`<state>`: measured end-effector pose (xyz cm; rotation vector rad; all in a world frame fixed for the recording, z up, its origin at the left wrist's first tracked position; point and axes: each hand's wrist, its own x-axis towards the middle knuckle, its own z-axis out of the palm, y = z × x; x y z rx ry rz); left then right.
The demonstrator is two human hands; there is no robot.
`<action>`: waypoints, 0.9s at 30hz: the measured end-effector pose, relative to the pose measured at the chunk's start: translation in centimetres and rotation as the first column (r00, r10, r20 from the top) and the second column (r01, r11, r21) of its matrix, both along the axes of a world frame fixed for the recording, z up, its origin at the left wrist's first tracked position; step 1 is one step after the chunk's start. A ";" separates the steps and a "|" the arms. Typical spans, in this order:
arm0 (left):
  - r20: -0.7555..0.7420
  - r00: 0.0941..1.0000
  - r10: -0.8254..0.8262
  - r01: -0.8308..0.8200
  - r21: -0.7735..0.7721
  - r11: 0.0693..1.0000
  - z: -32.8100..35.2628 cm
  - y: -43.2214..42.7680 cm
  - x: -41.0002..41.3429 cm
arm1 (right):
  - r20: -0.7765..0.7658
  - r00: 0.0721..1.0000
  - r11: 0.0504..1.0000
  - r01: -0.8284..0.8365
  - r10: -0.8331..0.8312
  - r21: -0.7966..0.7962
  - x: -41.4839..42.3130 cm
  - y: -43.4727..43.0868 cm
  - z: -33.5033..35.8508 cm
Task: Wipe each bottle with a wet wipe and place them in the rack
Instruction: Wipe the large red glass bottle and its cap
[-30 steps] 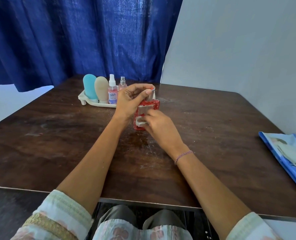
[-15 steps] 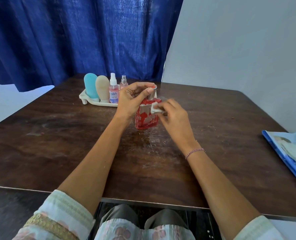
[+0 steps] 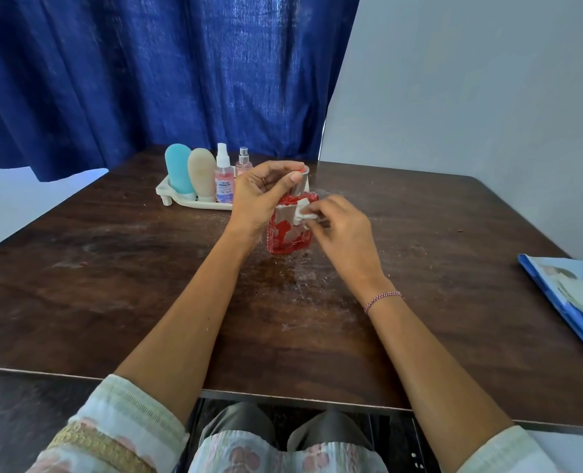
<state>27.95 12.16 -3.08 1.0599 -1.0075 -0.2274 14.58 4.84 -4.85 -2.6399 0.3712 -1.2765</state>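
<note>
Well off edges: bottle (image 3: 285, 238), L hand (image 3: 261, 196), R hand (image 3: 344, 230).

- Red bottle (image 3: 288, 235) with silvery-grey patches and a silver cap (image 3: 299, 184).
- White wet wipe (image 3: 303, 212).
- White rack (image 3: 181, 200).
- Turquoise tube (image 3: 179, 169), beige tube (image 3: 201, 172).
- Pale pink spray bottle (image 3: 224, 180) with a white top.
- Dark brown, wood-grained tabletop (image 3: 112, 285).
- Deep blue curtain (image 3: 147, 63).
- Pink-and-white bracelet (image 3: 382, 298).

btls (image 3: 178, 169) (image 3: 201, 172) (image 3: 224, 180) (image 3: 243, 163) (image 3: 285, 233) x5 | rack (image 3: 181, 200) x1 | wipe (image 3: 303, 211) x1 | pack (image 3: 569, 288) x1
</note>
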 end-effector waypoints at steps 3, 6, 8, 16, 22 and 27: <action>-0.020 1.000 0.002 -0.002 0.012 1.000 -0.1 0.0 0.1 | -0.077 0.997 0.998 -0.016 0.020 0.056 0.0 0.0 -0.2; -0.016 1.000 0.009 -0.008 0.016 1.000 -0.2 -0.1 0.1 | -0.307 0.951 0.998 -0.026 0.045 0.063 0.2 -0.2 -0.7; -0.018 1.000 0.015 -0.014 0.016 1.000 -0.2 -0.1 0.2 | -0.371 0.928 0.999 -0.018 0.034 0.046 0.3 -0.3 -0.9; 0.020 0.999 -0.031 0.030 0.012 0.999 -0.1 -0.1 -0.1 | 0.110 0.994 0.991 -0.006 -0.008 0.130 -0.1 -0.8 0.4; 0.057 0.998 -0.024 0.022 0.039 0.999 0.1 -0.1 -0.3 | -0.083 0.997 0.981 0.025 -0.009 0.194 -0.3 -1.3 0.1; 0.067 0.998 -0.002 -0.001 0.048 0.999 0.1 -0.1 -0.4 | -0.285 0.959 0.982 0.052 0.001 0.179 -0.3 -1.4 -0.3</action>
